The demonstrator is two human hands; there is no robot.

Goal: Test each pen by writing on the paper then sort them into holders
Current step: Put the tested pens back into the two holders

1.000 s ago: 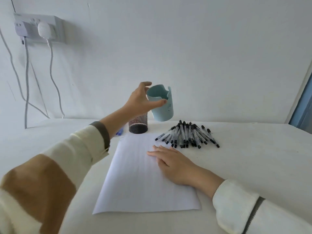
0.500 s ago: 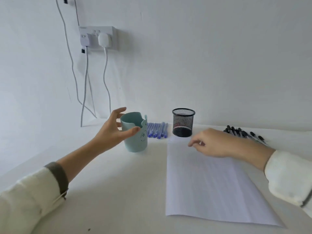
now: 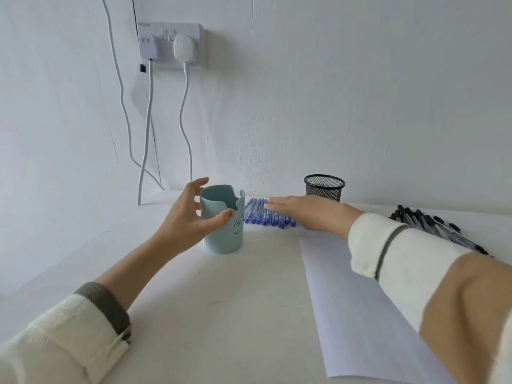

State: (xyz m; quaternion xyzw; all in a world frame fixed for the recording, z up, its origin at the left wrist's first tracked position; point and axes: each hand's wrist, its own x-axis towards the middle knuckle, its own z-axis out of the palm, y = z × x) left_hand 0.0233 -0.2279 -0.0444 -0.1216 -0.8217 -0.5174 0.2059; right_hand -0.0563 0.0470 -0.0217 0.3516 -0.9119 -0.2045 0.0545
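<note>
Blue-capped pens with clear barrels: one row, side by side on the far part of the white table, between the two holders. The right end of the row was covered, so no full count.

Right hand: flat, fingers straight and together, reaching left over the row. Touching or hovering, could not tell.

Holders: two.
- Light blue plastic cup holder with a drawn face, upright, just left of the blue row.
- Black wire-mesh round holder, upright, far right of the row, partly behind the right hand.

Left hand: fingers spread wide about the blue holder, thumb at its near wall, other fingers by the far rim. No firm grasp seen.

White paper sheet: one, lying flat at right, its far corner near the blue row, with faint scribbles there. The right forearm crossed it.

Black-capped pens: one overlapping heap at far right, uncountable.

White wall socket above left, two plugs, cables hanging to the table.

Table met walls at far and left sides. Tabletop showed between the left forearm and the sheet's left edge.
</note>
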